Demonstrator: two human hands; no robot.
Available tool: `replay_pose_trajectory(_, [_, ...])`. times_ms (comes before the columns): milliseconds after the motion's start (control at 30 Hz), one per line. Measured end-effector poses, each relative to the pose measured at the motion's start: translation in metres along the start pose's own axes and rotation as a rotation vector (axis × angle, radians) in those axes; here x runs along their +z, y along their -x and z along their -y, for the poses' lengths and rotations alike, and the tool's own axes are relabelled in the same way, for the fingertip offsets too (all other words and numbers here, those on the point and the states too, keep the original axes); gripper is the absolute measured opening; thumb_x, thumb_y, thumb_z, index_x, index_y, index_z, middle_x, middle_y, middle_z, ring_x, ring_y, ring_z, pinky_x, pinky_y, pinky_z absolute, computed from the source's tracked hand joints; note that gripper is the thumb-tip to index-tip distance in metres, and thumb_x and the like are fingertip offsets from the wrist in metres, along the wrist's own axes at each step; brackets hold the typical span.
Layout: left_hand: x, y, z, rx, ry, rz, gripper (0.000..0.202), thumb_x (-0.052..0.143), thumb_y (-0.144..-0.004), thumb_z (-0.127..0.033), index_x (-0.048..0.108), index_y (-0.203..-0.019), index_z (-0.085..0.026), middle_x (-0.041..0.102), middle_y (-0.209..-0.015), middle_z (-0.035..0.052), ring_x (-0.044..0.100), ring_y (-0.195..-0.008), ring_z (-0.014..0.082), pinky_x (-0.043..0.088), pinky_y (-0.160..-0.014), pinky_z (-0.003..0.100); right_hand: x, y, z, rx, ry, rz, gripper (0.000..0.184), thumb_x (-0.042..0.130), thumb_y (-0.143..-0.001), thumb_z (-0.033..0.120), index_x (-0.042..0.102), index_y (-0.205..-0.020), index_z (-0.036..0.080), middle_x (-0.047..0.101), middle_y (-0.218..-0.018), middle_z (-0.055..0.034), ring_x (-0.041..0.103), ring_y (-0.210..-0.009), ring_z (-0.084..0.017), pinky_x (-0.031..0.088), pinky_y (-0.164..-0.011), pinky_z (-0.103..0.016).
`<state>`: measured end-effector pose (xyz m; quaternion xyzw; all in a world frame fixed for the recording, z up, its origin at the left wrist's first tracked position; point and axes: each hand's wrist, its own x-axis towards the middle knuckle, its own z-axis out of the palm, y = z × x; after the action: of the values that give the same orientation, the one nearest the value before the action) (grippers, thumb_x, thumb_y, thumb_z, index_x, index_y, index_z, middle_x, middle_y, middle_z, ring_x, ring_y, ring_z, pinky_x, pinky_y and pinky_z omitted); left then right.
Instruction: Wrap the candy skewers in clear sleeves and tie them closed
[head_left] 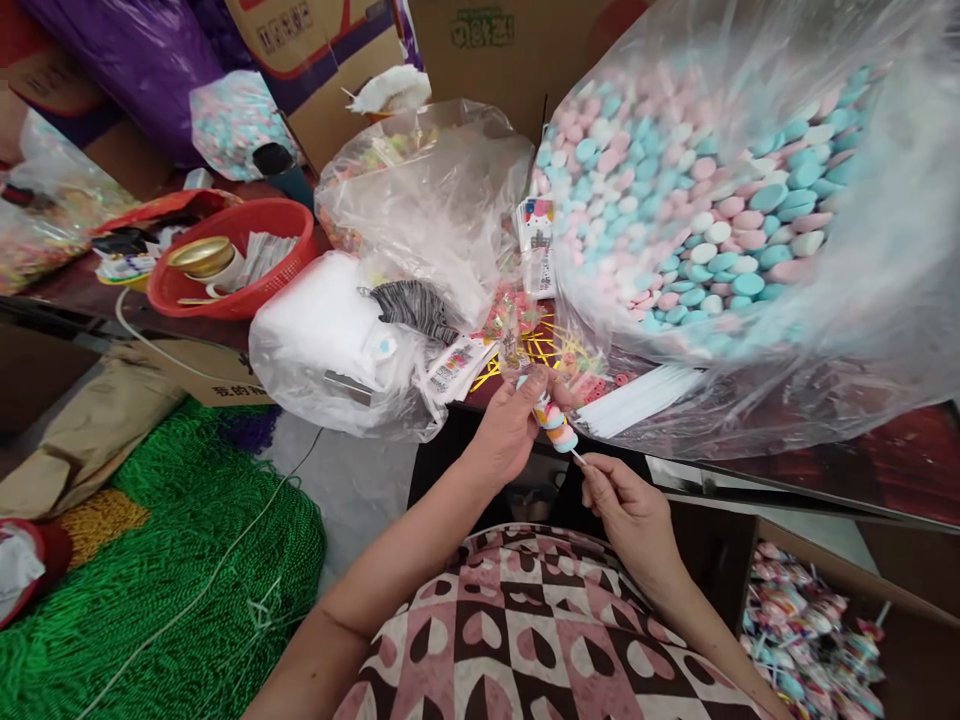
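Observation:
A candy skewer of pink, white, blue and orange pieces on a white stick is held between my two hands. My left hand is closed around its upper end, with thumb and fingers over the candies. Lower down, my right hand pinches the bare stick below the last candy. Just beyond lie yellow twist ties and small red ring-shaped candies. White sticks are bundled to the right. What lies under the left fingers is partly hidden.
A large clear bag of pastel candies covers the table's right side. Clear bags and a red basket stand left. A carton of wrapped candy skewers is below right. Green cords are heaped lower left.

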<state>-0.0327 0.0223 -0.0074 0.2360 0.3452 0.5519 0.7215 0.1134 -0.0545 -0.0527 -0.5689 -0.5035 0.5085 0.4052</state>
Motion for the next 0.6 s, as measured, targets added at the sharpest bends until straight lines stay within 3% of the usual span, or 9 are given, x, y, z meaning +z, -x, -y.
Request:
replay_pose_trajectory(67, [0.000, 0.003, 0.008, -0.029, 0.006, 0.009, 0.030, 0.072, -0.076, -0.045, 0.063, -0.085, -0.018, 0.064, -0.067, -0.0002, 0.063, -0.066, 0.0135, 0.046, -0.063, 0.025, 0.001, 0.001, 0.001, 0.017, -0.025, 0.028, 0.029, 0.055, -0.089, 0.044, 0.066, -0.096, 0.019, 0.049, -0.057, 0.0034, 0.042, -0.052, -0.011, 0.032, -0.050, -0.025])
replay_pose_trajectory(133, [-0.002, 0.006, 0.011, -0.069, 0.037, 0.065, 0.033, 0.072, -0.076, -0.047, 0.063, -0.085, -0.017, 0.064, -0.067, 0.0005, 0.065, -0.070, 0.0153, 0.048, -0.068, 0.026, 0.001, 0.001, 0.002, 0.108, -0.156, 0.134, 0.031, 0.054, -0.089, 0.047, 0.064, -0.094, 0.018, 0.044, -0.051, 0.0058, 0.036, -0.046, -0.009, 0.026, -0.046, -0.024])
replay_pose_trajectory(200, [-0.005, 0.007, 0.006, -0.089, 0.052, 0.155, 0.037, 0.071, -0.076, -0.049, 0.064, -0.092, -0.016, 0.066, -0.072, 0.0029, 0.067, -0.077, 0.0180, 0.049, -0.075, 0.030, 0.001, 0.001, 0.002, 0.191, -0.291, 0.216, 0.032, 0.054, -0.089, 0.049, 0.062, -0.091, 0.018, 0.038, -0.047, 0.0080, 0.030, -0.043, -0.008, 0.021, -0.045, -0.024])
replay_pose_trajectory(267, [-0.007, 0.006, -0.004, -0.058, 0.045, 0.196, 0.043, 0.072, -0.074, -0.050, 0.064, -0.102, -0.018, 0.070, -0.084, 0.0057, 0.067, -0.081, 0.0191, 0.050, -0.078, 0.032, -0.001, 0.000, 0.002, 0.209, -0.325, 0.211, 0.033, 0.057, -0.087, 0.050, 0.062, -0.089, 0.017, 0.038, -0.046, 0.0082, 0.029, -0.043, -0.008, 0.020, -0.045, -0.024])
replay_pose_trajectory(333, [-0.009, 0.002, -0.016, 0.029, 0.048, 0.130, 0.043, 0.073, -0.074, -0.049, 0.063, -0.104, -0.021, 0.072, -0.093, 0.0062, 0.068, -0.083, 0.0195, 0.051, -0.077, 0.032, -0.003, -0.001, 0.002, 0.190, -0.267, 0.153, 0.034, 0.061, -0.085, 0.050, 0.064, -0.089, 0.017, 0.042, -0.048, 0.0065, 0.033, -0.045, -0.009, 0.024, -0.046, -0.024])
replay_pose_trajectory(433, [-0.012, -0.007, -0.026, 0.133, 0.101, -0.023, 0.028, 0.068, -0.080, -0.043, 0.063, -0.095, -0.019, 0.071, -0.082, 0.0037, 0.069, -0.082, 0.0198, 0.052, -0.077, 0.033, -0.006, -0.002, 0.003, 0.160, -0.179, 0.072, 0.035, 0.064, -0.080, 0.052, 0.066, -0.088, 0.018, 0.050, -0.053, 0.0031, 0.041, -0.050, -0.011, 0.032, -0.048, -0.026])
replay_pose_trajectory(600, [-0.011, -0.013, -0.022, 0.099, 0.172, -0.126, 0.023, 0.062, -0.085, -0.042, 0.061, -0.091, -0.020, 0.066, -0.069, -0.0007, 0.069, -0.075, 0.0175, 0.054, -0.075, 0.032, -0.007, -0.001, 0.002, 0.122, -0.158, 0.012, 0.029, 0.068, -0.078, 0.048, 0.065, -0.084, 0.020, 0.056, -0.061, 0.0009, 0.048, -0.056, -0.013, 0.039, -0.054, -0.026])
